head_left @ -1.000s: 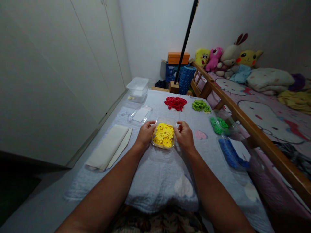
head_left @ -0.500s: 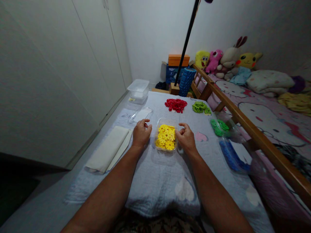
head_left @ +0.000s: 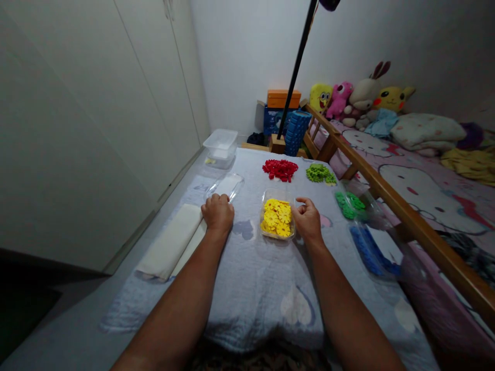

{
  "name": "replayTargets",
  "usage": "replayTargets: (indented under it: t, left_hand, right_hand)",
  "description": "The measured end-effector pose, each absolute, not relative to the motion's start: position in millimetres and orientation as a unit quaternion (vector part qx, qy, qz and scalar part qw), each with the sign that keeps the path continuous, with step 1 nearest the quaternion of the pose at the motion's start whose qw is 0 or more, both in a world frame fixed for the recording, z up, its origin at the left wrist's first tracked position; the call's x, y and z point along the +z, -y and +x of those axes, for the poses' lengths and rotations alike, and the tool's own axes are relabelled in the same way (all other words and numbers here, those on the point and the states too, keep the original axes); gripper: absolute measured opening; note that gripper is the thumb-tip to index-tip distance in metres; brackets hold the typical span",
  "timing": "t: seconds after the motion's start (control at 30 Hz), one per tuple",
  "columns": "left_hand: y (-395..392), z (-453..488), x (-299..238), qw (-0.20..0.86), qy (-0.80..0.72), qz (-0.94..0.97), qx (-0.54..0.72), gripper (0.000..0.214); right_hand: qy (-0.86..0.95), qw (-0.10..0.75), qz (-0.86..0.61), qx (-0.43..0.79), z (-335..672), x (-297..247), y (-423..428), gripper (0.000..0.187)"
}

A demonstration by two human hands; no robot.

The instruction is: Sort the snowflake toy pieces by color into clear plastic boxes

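My left hand (head_left: 217,214) is closed, its fingers curled down at the near edge of a clear plastic lid (head_left: 234,184); the fingertips are hidden. Beside that hand lies a folded white cloth or paper sheet (head_left: 170,242). A clear plastic container (head_left: 278,237) holds a heap of yellow flower-shaped plastic pieces (head_left: 277,216). My right hand (head_left: 308,219) is at the container's right side, thumb and fingers closed on its wall.
Red pieces (head_left: 280,170) and light green pieces (head_left: 320,173) are piled at the back. Containers of green pieces (head_left: 350,205) and blue pieces (head_left: 373,252) stand right, beside a wooden bed rail (head_left: 371,180). An uncovered clear tub (head_left: 220,144) sits back left.
The container of yellow pieces has shifted right along with my right hand. My left hand has moved left and slightly forward to the lid, its fingers now curled down.
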State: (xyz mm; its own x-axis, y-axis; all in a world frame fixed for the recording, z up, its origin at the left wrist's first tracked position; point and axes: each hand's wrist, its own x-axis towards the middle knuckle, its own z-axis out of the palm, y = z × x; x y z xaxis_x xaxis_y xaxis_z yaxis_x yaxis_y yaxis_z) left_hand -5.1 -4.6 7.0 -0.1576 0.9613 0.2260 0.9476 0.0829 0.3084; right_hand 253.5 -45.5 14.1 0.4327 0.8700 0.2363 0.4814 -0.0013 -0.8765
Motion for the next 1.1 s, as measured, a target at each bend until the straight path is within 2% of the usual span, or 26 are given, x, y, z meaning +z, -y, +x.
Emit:
replayTargets:
  t: [0.3, 0.4, 0.57, 0.73, 0.8, 0.97, 1.03, 1.1]
  left_hand:
    - [-0.7, -5.7, 4.3, 0.010, -0.721, 0.667, 0.187, 0.024]
    - [2.8, -2.1, 8.5, 0.020, -0.713, 0.669, 0.208, 0.022]
    - [18.0, 11.6, 23.0, 0.018, -0.680, 0.681, 0.270, 0.020]
    - [38.9, 29.3, 37.4, 0.016, -0.609, 0.725, 0.320, 0.016]
    - [47.5, 35.9, 40.5, 0.013, -0.576, 0.745, 0.335, 0.015]
    - [65.7, 50.6, 40.6, -0.033, -0.497, 0.795, 0.346, 0.017]
    - [71.1, 55.6, 38.8, -0.051, -0.462, 0.815, 0.346, 0.017]
    - [75.5, 59.7, 37.0, -0.058, -0.429, 0.831, 0.348, 0.015]
  right_hand:
    - [0.503, 0.477, -0.689, 0.210, 259.7, 7.3, 42.4, 0.040]
    - [0.512, 0.461, -0.704, 0.173, 264.6, 7.9, 41.8, 0.040]
    - [0.545, 0.498, -0.672, 0.063, 263.6, 20.4, 46.7, 0.035]
    - [0.578, 0.523, -0.619, 0.098, 243.4, 36.6, 59.5, 0.032]
    - [0.575, 0.532, -0.603, 0.148, 233.9, 40.1, 63.7, 0.042]
    - [0.508, 0.580, -0.566, 0.291, 218.7, 43.0, 68.0, 0.089]
    - [0.471, 0.607, -0.549, 0.328, 216.4, 44.7, 68.5, 0.095]
    - [0.443, 0.629, -0.538, 0.344, 216.1, 47.2, 69.0, 0.093]
